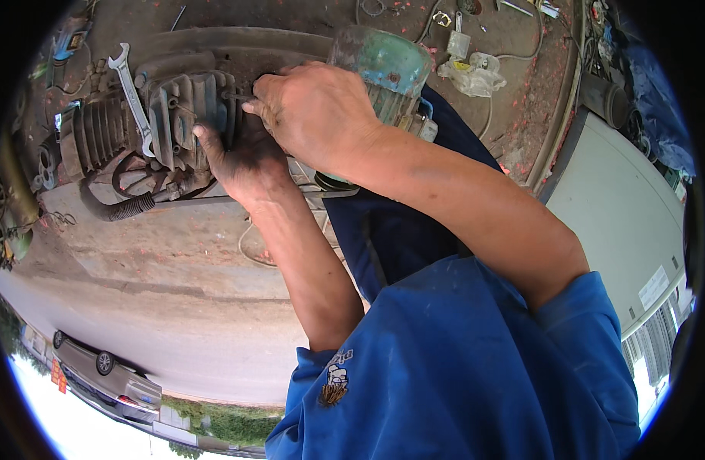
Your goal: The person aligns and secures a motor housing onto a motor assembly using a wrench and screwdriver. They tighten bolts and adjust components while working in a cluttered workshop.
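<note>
A finned, grimy compressor head [176, 115] has an open-ended wrench [134, 103] resting on it, left of my hands. Beside it is a second finned cylinder [99, 134] with a black hose [107, 203] below. My right hand [318, 115] is closed at a small dark fitting at the head's right side; what its fingertips hold is unclear. My left hand [249, 165] lies just below it, thumb against the head, its other fingers hidden. A worn green motor [391, 61] stands right behind my right hand.
A plastic bag [479, 80], cords and small metal parts lie at the upper right. A dark cloth [375, 230] is beneath my right arm. A pale panel [613, 215] fills the right side. A drill-like tool [69, 42] is at upper left, a parked car [107, 368] at lower left.
</note>
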Demonstrator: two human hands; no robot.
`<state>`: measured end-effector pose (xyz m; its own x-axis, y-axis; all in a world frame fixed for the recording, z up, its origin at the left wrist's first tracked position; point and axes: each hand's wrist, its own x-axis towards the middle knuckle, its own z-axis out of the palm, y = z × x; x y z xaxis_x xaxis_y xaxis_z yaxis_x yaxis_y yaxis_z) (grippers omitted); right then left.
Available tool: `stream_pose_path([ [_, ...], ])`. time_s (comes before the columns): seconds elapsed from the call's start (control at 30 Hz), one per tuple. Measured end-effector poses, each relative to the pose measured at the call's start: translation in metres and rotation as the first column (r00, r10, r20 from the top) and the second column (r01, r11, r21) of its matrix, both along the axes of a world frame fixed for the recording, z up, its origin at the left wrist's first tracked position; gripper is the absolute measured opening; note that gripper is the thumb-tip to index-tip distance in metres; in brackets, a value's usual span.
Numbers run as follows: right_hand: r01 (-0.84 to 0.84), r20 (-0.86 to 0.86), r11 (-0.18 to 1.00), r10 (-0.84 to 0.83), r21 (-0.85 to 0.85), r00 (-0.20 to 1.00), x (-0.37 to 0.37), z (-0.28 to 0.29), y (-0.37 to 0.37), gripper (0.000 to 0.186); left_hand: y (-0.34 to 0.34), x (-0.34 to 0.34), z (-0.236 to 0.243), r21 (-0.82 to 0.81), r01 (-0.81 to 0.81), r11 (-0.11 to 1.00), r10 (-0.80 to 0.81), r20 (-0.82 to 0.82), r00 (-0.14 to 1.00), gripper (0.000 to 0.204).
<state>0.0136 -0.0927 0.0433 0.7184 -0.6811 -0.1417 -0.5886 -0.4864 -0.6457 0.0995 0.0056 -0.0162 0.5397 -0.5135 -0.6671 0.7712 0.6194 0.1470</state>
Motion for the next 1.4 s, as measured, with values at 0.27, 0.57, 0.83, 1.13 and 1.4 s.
stream_pose_path([
  [0.27,0.394,-0.265,0.095,-0.595,0.914,0.759,0.021,0.006,0.017,0.029,0.008,0.006,0.010,0.054,0.300,0.952,-0.292,-0.123,0.949,0.067],
  [0.57,-0.092,0.032,0.991,0.095,-0.094,0.995,-0.018,0.012,0.023,0.042,-0.003,-0.007,0.014,0.283,0.135,0.950,-0.149,0.031,0.988,0.053],
  [0.83,0.376,-0.061,0.743,-0.414,0.555,0.908,0.009,0.010,0.010,0.024,0.001,0.003,-0.016,0.116,-0.015,0.993,0.009,0.047,0.999,0.042],
  [1.13,-0.259,-0.141,0.888,0.221,-0.379,0.965,-0.015,0.022,-0.001,0.028,0.000,0.005,-0.011,0.124,-0.056,0.991,0.047,0.080,0.996,0.038],
  [1.4,0.353,-0.170,0.344,-0.463,0.870,0.870,0.008,0.001,0.006,0.031,0.029,0.016,-0.042,-0.315,0.219,0.924,-0.200,0.091,0.976,0.042],
])
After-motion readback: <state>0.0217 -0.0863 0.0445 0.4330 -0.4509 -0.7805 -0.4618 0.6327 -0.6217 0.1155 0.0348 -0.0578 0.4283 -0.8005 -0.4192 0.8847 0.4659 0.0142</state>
